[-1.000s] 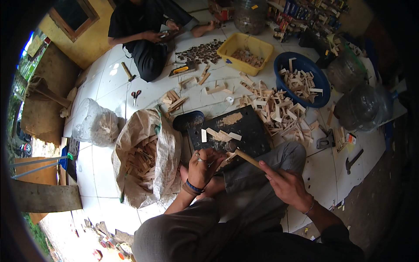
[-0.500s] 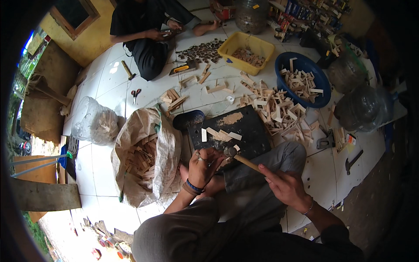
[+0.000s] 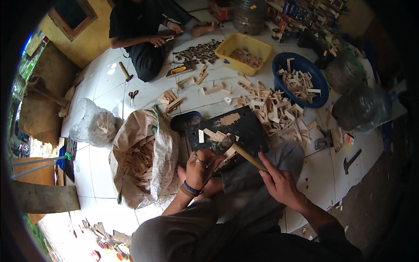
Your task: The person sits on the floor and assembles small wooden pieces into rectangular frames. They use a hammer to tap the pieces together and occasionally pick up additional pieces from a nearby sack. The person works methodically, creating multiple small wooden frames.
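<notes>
My right hand [image 3: 283, 187] is closed around the wooden handle of a hammer [image 3: 249, 158]. The metal head hangs over a black board [image 3: 251, 126] in front of me. Just left of it, my left hand [image 3: 201, 169] has its fingers pinched together. What they grip is hidden, though a pale wooden piece [image 3: 230, 153] shows right by the fingertips. Small wood strips [image 3: 213, 134] and a white-faced block [image 3: 201, 136] lie on the board, with a patch of sawdust [image 3: 228, 119] behind them.
Left stands a woven sack [image 3: 120, 170] of wood pieces. A wood pile [image 3: 279, 113], a blue basin [image 3: 324, 89] and a yellow tub [image 3: 220, 51] are at the right and back. Another person [image 3: 139, 39] sits far left. Scissors [image 3: 132, 97] and a second hammer [image 3: 352, 161] lie on the tiles.
The hammer head has risen a little away from my left fingers, and my right hand has shifted slightly. My left hand keeps its pinch. The other person's hands have moved.
</notes>
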Motion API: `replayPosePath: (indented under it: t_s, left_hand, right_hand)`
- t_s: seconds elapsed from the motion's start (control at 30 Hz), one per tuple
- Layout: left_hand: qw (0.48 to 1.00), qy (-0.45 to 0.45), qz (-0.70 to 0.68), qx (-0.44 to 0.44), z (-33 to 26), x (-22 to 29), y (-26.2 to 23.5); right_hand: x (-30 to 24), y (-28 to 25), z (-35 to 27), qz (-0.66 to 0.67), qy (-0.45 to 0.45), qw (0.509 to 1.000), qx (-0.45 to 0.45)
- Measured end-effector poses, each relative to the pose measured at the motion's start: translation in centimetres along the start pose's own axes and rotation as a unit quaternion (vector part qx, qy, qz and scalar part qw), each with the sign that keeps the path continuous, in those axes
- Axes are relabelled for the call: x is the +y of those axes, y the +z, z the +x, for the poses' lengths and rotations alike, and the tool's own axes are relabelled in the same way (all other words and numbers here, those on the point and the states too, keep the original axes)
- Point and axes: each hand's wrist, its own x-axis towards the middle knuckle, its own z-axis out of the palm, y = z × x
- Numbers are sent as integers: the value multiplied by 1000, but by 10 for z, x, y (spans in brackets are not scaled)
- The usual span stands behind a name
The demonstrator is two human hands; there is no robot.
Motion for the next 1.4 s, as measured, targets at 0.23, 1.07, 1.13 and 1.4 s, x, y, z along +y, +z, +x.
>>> replayPosePath:
  t_s: [0.23, 1.07, 1.13, 1.4]
  left_hand:
    - [999, 32, 11, -6, 3, 1, 0]
    - [981, -49, -188, -21, -6, -8, 17]
    - [980, -50, -191, -24, -7, -10, 18]
    - [974, -74, -207, -47, -10, -10, 18]
  right_hand:
    - [9, 67, 74, 181, 112, 972, 99]
    - [-5, 66, 84, 337, 293, 895, -18]
    - [-5, 68, 84, 339, 284, 897, -21]
    - [-3, 71, 84, 313, 272, 909, -26]
